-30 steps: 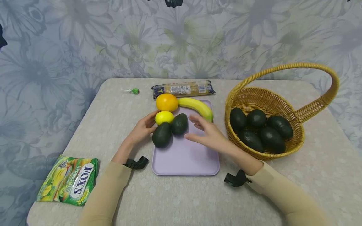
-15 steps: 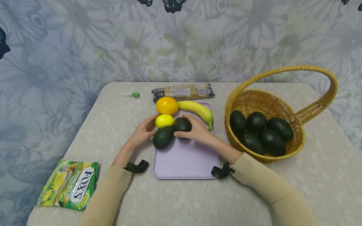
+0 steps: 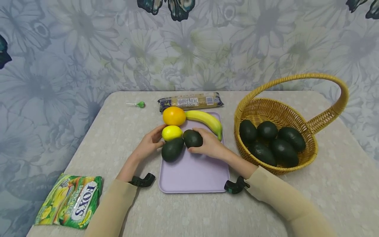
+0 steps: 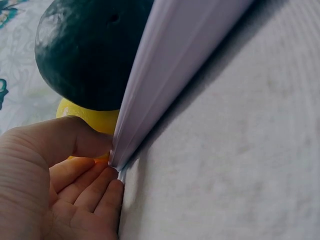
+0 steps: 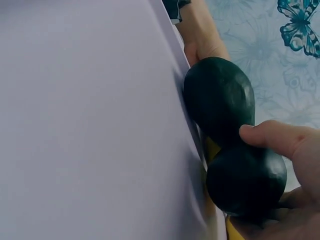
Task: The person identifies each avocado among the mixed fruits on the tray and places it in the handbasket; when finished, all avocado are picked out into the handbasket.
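Note:
My right hand [image 3: 211,144] holds a dark green avocado [image 3: 192,138] between thumb and fingers, over the lilac tray [image 3: 192,174]. Another avocado [image 3: 172,150] lies against it at the tray's left side; they touch in the right wrist view. My left hand [image 3: 148,144] is at the tray's left edge. In the left wrist view its thumb [image 4: 92,140] is on the rim, with the fingers curled below. A yellow lemon [image 3: 172,133] sits beside the left fingertips. Behind it are an orange fruit [image 3: 174,116] and a banana [image 3: 205,121], both on the tray.
On the right stands a wicker basket [image 3: 275,104] with a tall handle, holding several avocados [image 3: 284,152]. Behind the tray lies a clear-and-blue packet [image 3: 190,101]. A green lollipop [image 3: 140,104] is at the back left, a FOX'S candy bag [image 3: 71,200] at the front left.
My right hand has come in from the right and taken hold of the rear avocado. Both avocados have shifted a little against each other. The left hand stays at the tray's edge.

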Action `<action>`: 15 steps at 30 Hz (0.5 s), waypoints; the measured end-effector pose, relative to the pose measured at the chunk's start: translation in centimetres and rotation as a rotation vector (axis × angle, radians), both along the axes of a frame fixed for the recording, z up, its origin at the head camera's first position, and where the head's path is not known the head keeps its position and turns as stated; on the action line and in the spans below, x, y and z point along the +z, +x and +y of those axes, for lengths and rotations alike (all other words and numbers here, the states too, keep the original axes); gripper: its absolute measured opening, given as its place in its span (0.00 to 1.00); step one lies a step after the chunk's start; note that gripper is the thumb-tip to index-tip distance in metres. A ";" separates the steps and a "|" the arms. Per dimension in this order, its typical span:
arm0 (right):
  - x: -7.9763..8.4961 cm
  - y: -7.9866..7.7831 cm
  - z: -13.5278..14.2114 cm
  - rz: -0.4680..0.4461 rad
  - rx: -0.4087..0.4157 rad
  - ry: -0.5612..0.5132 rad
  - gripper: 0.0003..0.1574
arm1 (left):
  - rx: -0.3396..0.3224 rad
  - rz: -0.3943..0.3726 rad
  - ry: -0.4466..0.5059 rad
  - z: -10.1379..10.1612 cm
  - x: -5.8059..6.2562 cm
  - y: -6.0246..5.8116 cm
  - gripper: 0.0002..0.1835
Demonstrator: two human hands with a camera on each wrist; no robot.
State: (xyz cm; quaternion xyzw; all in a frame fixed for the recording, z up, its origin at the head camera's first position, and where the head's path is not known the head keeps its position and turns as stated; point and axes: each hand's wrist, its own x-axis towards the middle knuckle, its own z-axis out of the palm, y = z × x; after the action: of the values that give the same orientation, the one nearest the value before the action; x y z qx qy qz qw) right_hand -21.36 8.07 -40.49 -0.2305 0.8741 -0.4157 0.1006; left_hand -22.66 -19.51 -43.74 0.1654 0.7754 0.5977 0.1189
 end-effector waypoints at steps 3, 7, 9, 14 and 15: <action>0.6 0.9 0.2 0.041 -0.015 -0.027 0.50 | 0.014 0.007 0.004 0.0 -0.2 0.2 0.38; 2.4 2.8 1.1 0.085 -0.006 -0.085 0.50 | 0.007 0.020 0.015 -0.1 -0.3 0.4 0.38; 3.6 4.0 2.0 0.086 0.011 -0.123 0.50 | 0.001 0.013 0.008 -0.2 -0.4 0.5 0.38; 6.6 6.3 5.7 0.160 0.073 -0.217 0.49 | 0.011 0.005 -0.004 0.0 -0.4 0.4 0.38; 7.0 6.6 6.5 0.178 0.087 -0.237 0.49 | 0.013 0.008 -0.004 0.0 -0.5 0.4 0.38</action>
State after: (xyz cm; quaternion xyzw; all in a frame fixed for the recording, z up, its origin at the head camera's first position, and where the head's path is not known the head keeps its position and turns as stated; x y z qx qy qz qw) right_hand -14.75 14.62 -33.52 -0.3144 0.8136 -0.4890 0.0130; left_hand -22.25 -19.46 -44.20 0.1624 0.7782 0.5962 0.1124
